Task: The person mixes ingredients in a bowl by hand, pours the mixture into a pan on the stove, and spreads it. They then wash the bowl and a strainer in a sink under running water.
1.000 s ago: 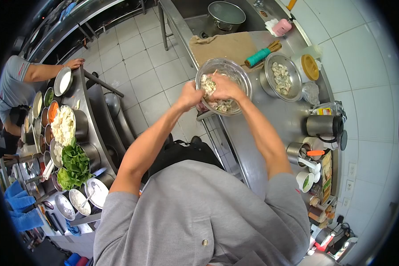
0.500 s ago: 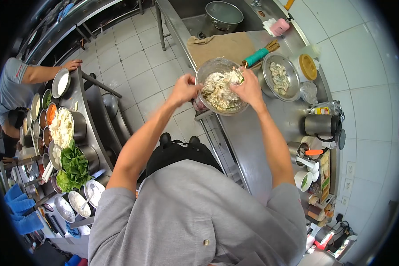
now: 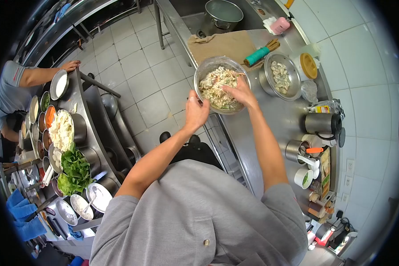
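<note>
A metal mixing bowl point(image 3: 200, 73) stands at the near edge of the steel counter. Inside it lies a pale, sticky chopped mixture point(image 3: 215, 84) with green flecks. My left hand point(image 3: 196, 111) is at the bowl's lower left rim, with the thumb on the near side and the fingers curled round the outside, partly hidden. My right hand point(image 3: 240, 91) is inside the bowl on the right; thumb and fingers are spread apart and press into the mixture, their tips partly covered by it.
Right of the bowl stands a metal bowl of pale, greyish pieces point(image 3: 280, 76). Behind lie a brown cloth point(image 3: 221, 44) and a green-wrapped bundle of sticks point(image 3: 258, 55). A large pot point(image 3: 224, 13) sits in the sink. On the left, another person point(image 3: 13, 88) stands by a food-laden counter point(image 3: 82, 95).
My left hand has come down from beside the bowl's upper left to its lower left rim. My right hand's thumb and fingers have spread in the mixture, which has shifted in the bowl.
</note>
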Action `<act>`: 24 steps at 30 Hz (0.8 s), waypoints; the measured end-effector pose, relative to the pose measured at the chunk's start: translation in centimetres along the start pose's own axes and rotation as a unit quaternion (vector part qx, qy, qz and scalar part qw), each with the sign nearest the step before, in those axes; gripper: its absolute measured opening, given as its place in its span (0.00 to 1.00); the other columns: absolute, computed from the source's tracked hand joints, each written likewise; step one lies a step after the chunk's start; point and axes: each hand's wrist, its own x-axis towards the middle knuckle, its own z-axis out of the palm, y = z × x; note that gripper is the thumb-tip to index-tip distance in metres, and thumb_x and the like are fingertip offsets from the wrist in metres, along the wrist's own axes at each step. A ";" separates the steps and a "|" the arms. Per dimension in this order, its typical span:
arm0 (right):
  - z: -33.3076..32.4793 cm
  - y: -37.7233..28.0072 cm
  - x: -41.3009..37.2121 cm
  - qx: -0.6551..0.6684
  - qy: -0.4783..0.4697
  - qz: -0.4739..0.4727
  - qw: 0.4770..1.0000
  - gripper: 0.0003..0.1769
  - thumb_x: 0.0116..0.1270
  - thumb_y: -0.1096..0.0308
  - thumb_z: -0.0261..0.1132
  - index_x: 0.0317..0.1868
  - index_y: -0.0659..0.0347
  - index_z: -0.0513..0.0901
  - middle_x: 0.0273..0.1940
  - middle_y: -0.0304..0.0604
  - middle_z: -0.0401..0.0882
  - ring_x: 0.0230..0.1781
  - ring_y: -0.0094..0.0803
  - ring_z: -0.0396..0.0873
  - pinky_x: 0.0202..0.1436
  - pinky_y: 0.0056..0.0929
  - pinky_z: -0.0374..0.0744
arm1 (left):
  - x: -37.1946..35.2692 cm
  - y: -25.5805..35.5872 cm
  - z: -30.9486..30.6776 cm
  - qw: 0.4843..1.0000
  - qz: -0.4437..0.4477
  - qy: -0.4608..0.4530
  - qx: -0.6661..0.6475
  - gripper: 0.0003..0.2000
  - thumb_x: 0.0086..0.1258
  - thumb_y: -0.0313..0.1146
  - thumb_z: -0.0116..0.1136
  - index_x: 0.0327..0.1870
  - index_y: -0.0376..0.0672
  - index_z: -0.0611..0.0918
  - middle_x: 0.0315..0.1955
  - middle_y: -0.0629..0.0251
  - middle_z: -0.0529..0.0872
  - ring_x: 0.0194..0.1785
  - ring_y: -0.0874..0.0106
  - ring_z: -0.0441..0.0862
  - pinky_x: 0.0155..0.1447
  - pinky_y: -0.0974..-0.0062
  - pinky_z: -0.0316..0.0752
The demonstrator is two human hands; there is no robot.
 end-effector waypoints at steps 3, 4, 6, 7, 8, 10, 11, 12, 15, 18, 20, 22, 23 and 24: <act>1.6 -0.5 2.6 0.001 -0.006 -0.032 0.999 0.44 0.55 0.54 0.79 0.68 0.68 0.74 0.65 0.60 0.76 0.68 0.47 0.75 0.72 0.39 0.70 | 0.2 0.9 0.2 0.998 0.015 -0.010 0.064 0.15 0.66 0.31 0.56 0.47 0.31 0.70 0.32 0.43 0.84 0.35 0.54 0.84 0.44 0.55 0.78; 0.5 -4.5 2.1 0.057 -0.086 0.023 0.994 0.45 0.52 0.54 0.78 0.67 0.68 0.74 0.65 0.62 0.76 0.69 0.49 0.74 0.72 0.40 0.71 | 0.7 0.7 -0.1 0.996 0.028 -0.016 0.077 0.15 0.66 0.31 0.56 0.47 0.31 0.71 0.31 0.43 0.83 0.36 0.53 0.84 0.45 0.55 0.78; 1.3 -4.9 3.5 -0.046 -0.141 -0.004 0.989 0.46 0.49 0.54 0.78 0.67 0.68 0.75 0.65 0.62 0.76 0.68 0.51 0.74 0.71 0.41 0.72 | 2.0 0.1 -0.7 0.993 0.077 -0.012 0.085 0.14 0.65 0.30 0.56 0.46 0.30 0.72 0.30 0.45 0.83 0.36 0.54 0.85 0.44 0.57 0.79; 1.7 -5.6 4.3 -0.097 -0.167 -0.019 0.981 0.46 0.48 0.54 0.78 0.67 0.68 0.75 0.65 0.62 0.76 0.68 0.51 0.74 0.70 0.41 0.72 | 2.9 -0.6 -0.9 0.991 0.113 0.001 0.078 0.13 0.65 0.29 0.56 0.45 0.30 0.73 0.29 0.46 0.83 0.36 0.55 0.86 0.43 0.58 0.80; 2.2 -6.1 4.8 -0.113 -0.210 -0.047 0.970 0.49 0.43 0.55 0.78 0.67 0.67 0.75 0.64 0.62 0.76 0.67 0.52 0.74 0.69 0.40 0.74 | 3.8 -1.3 -1.2 0.987 0.146 0.013 0.070 0.12 0.65 0.28 0.56 0.45 0.29 0.73 0.29 0.47 0.83 0.35 0.56 0.86 0.41 0.58 0.81; 3.8 -6.3 4.7 -0.182 -0.239 -0.122 0.946 0.50 0.43 0.57 0.77 0.69 0.66 0.74 0.62 0.61 0.77 0.65 0.52 0.75 0.70 0.40 0.72 | 6.3 -1.6 -2.1 0.996 0.075 -0.014 0.055 0.09 0.65 0.27 0.56 0.41 0.30 0.75 0.28 0.50 0.83 0.31 0.60 0.85 0.34 0.61 0.80; 4.2 -6.1 4.4 -0.215 -0.252 -0.158 0.930 0.50 0.42 0.58 0.77 0.69 0.66 0.74 0.62 0.60 0.78 0.65 0.53 0.76 0.71 0.40 0.72 | 7.4 -1.7 -2.5 0.998 0.039 -0.029 0.046 0.08 0.65 0.26 0.56 0.40 0.31 0.75 0.28 0.52 0.83 0.29 0.62 0.85 0.31 0.62 0.80; 4.2 -6.4 3.6 -0.238 -0.269 -0.189 0.914 0.50 0.40 0.59 0.76 0.69 0.66 0.74 0.60 0.60 0.78 0.63 0.55 0.76 0.68 0.44 0.75 | 8.2 -1.4 -3.1 0.998 0.018 -0.046 0.025 0.06 0.64 0.25 0.57 0.38 0.34 0.76 0.27 0.58 0.81 0.26 0.67 0.83 0.24 0.67 0.78; 2.4 -7.7 -0.3 -0.312 -0.305 -0.182 0.881 0.48 0.42 0.61 0.75 0.68 0.64 0.75 0.58 0.59 0.79 0.61 0.56 0.77 0.63 0.46 0.79 | 8.6 2.4 -6.0 0.984 -0.110 -0.135 0.030 0.10 0.59 0.27 0.60 0.38 0.31 0.77 0.30 0.51 0.84 0.34 0.65 0.84 0.39 0.60 0.81; 0.8 -7.2 -1.8 -0.368 -0.214 -0.187 0.885 0.44 0.45 0.62 0.75 0.68 0.57 0.77 0.58 0.56 0.79 0.59 0.55 0.79 0.60 0.50 0.80 | 9.7 2.1 -5.7 0.984 -0.043 -0.169 0.040 0.07 0.60 0.24 0.60 0.37 0.35 0.77 0.28 0.60 0.80 0.29 0.70 0.82 0.29 0.66 0.79; 0.0 -6.0 -1.9 -0.356 -0.107 -0.195 0.908 0.38 0.50 0.62 0.76 0.65 0.56 0.80 0.58 0.56 0.79 0.57 0.54 0.80 0.59 0.50 0.81 | 10.1 2.1 -5.2 0.982 0.001 -0.183 0.049 0.07 0.62 0.24 0.60 0.38 0.34 0.77 0.29 0.61 0.80 0.29 0.71 0.81 0.27 0.68 0.79; -1.2 -6.1 -1.8 -0.312 0.000 -0.182 0.932 0.37 0.51 0.61 0.76 0.64 0.57 0.80 0.59 0.55 0.78 0.57 0.53 0.81 0.59 0.49 0.81 | 10.4 3.2 -4.9 0.980 0.016 -0.189 0.053 0.09 0.63 0.25 0.61 0.42 0.33 0.78 0.32 0.59 0.82 0.31 0.70 0.82 0.29 0.69 0.80; -1.8 -6.1 -1.8 -0.288 0.056 -0.174 0.940 0.36 0.52 0.61 0.77 0.64 0.57 0.80 0.60 0.55 0.78 0.56 0.53 0.81 0.59 0.48 0.80 | 10.9 2.5 -4.5 0.983 0.014 -0.179 0.033 0.10 0.65 0.27 0.61 0.44 0.32 0.78 0.33 0.59 0.83 0.32 0.70 0.82 0.30 0.69 0.80; -2.3 -7.9 -2.1 -0.244 0.089 -0.143 0.955 0.34 0.52 0.61 0.77 0.61 0.59 0.82 0.57 0.54 0.80 0.54 0.51 0.82 0.57 0.46 0.81 | 11.7 1.0 -4.0 0.985 0.011 -0.170 0.015 0.12 0.66 0.28 0.62 0.46 0.31 0.78 0.33 0.58 0.83 0.33 0.70 0.83 0.31 0.69 0.80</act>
